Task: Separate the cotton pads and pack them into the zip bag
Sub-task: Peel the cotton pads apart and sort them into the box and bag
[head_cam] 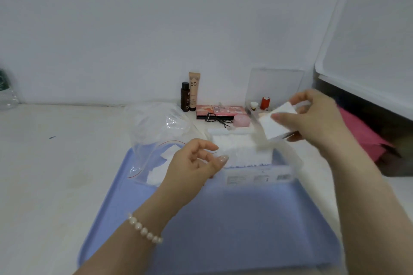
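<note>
Nearest the camera, a blue tray is seen, with a beaded bracelet at 7 o'clock. One cotton pad is held raised at 2 o'clock, pinched between thumb and fingers of the right hand. It is judged light, soft and easily creased; a hold at one edge is advised. The pad stack lies at centre in its wrapper. The zip bag, at 10 o'clock, already contains pads. The left hand hovers beside its mouth, fingers loosely spread, nothing gripped. Cosmetics stand at 12 o'clock.

BB tube beside dark bottle
</note>
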The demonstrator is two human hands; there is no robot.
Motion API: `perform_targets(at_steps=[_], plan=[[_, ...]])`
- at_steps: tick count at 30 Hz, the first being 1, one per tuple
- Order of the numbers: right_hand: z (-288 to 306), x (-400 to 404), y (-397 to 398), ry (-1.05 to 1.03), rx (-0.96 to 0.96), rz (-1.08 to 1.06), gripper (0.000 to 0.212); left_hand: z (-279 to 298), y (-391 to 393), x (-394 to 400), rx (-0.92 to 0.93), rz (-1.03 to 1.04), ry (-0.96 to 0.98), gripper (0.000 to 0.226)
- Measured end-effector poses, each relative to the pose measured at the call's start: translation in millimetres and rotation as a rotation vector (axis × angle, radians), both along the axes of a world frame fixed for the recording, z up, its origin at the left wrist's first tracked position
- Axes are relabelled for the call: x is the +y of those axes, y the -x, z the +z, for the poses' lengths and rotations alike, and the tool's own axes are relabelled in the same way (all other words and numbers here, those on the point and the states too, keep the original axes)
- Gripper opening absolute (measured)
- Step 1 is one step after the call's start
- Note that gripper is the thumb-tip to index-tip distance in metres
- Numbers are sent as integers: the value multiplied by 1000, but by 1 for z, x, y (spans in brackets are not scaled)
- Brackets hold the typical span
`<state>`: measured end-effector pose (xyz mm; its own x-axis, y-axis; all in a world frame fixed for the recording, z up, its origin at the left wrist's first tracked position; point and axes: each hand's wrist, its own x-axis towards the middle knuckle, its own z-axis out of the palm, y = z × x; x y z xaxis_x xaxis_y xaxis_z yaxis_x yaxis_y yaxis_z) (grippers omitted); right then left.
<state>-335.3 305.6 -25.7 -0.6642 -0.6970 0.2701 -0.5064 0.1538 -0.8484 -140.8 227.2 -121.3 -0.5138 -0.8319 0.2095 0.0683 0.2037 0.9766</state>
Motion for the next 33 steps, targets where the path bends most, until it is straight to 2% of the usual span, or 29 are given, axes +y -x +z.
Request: perform_targets(at_steps=[3,5,8,11,15,18,22,25,29,31,33], plan=[[-9,-13,38,-242,374,-215,34,-10,2,-1,-119,40,182,13],[-25,-20,49,-423,552,-237,34,-14,3,0,-207,37,286,16],[-44,-28,53,-490,712,-213,30,-14,4,0,-299,45,384,19],[-51,-31,49,-409,722,-178,26,-15,4,-2,-363,57,417,18],[-39,-29,48,-213,544,-207,28,-20,4,-2,-387,47,501,18],[-35,-27,49,-279,460,-148,26,-24,4,-3,-324,120,591,19],[-41,-24,46,-397,518,-114,25,-11,13,5,-230,144,705,33],[-39,-27,45,-465,556,-96,30,11,37,7,-423,7,830,27],[-43,-33,39,-584,650,-136,40,22,81,-6,-738,-77,960,35],[-48,-34,37,-625,756,-159,38,17,99,-13,-861,-117,1024,40],[-55,-35,36,-625,803,-150,34,13,108,-16,-965,-156,1001,46]])
